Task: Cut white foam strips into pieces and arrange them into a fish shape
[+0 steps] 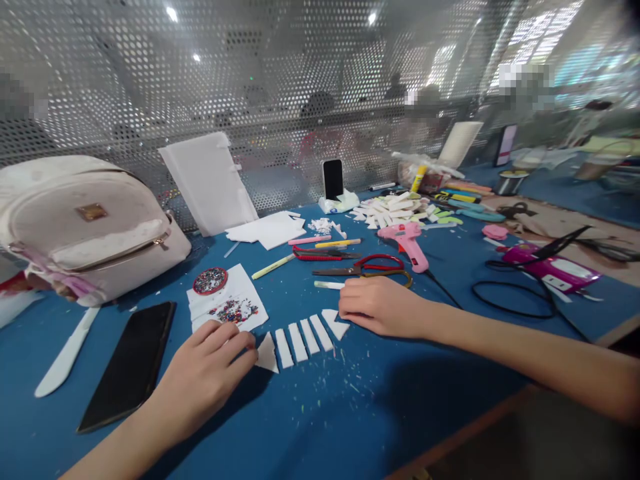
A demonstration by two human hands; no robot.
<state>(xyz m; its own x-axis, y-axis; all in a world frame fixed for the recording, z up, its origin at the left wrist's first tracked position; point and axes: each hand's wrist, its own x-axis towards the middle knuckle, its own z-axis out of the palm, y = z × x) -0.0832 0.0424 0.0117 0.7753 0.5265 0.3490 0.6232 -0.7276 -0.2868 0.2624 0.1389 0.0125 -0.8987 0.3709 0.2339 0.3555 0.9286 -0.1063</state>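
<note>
A short row of flat white strips (297, 342) lies on the blue table, with a white triangular piece at each end. Palm down, my left hand (213, 363) rests at the left end, its fingers loosely bent and their tips beside the left triangle (268, 353). At the other end my right hand (380, 305) lies with loosely bent fingers, close to the right triangle (335, 324). Neither hand shows a grip on a piece; the thumbs are mostly hidden. Just above the right fingertips is a pale stick (329, 285).
Scissors (340, 271), a red-handled cutter (320, 254) and a pink glue gun (406, 241) lie beyond my hands. White offcuts (395, 208) are heaped behind. A black phone (130, 363), white knife (67, 353) and backpack (90, 227) are at left. Glitter (235, 311) lies on paper.
</note>
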